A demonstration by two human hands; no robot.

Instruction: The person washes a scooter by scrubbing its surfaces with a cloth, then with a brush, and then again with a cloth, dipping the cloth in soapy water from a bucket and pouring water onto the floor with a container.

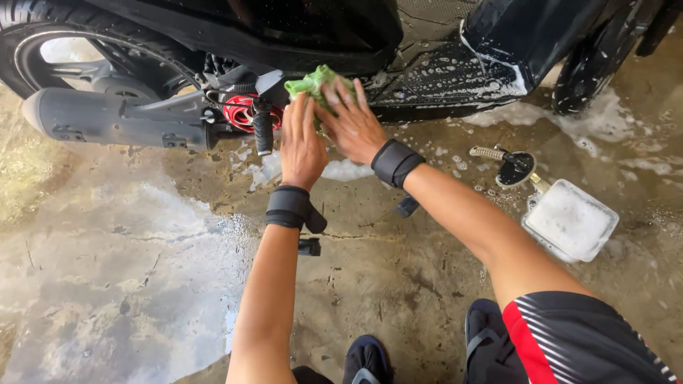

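Both hands on the green cloth [318,84]: left hand [302,146] flat against its lower edge, fingers together and straight; right hand [350,126] spread over the top, fingers apart, pressing it down. No closed fist on either, more a press than a pinch.

Cloth sits against the lower body of the black scooter [299,32], just beside the red spring [242,110] and above the black footpeg [262,131]. Tight spot: grey exhaust [114,119] to the left, soapy footboard [448,75] to the right, bodywork overhanging above. Open room is only downward and back, over the wet concrete floor [142,270].

Black wrist straps on both arms (loose strap ends hang off the left one).

Container: a clear square tub [570,220] on the floor at right, well apart from the hands, full of white foam. Small brush [506,162] lies just beside it, near its upper left corner. Foam puddles under the scooter.
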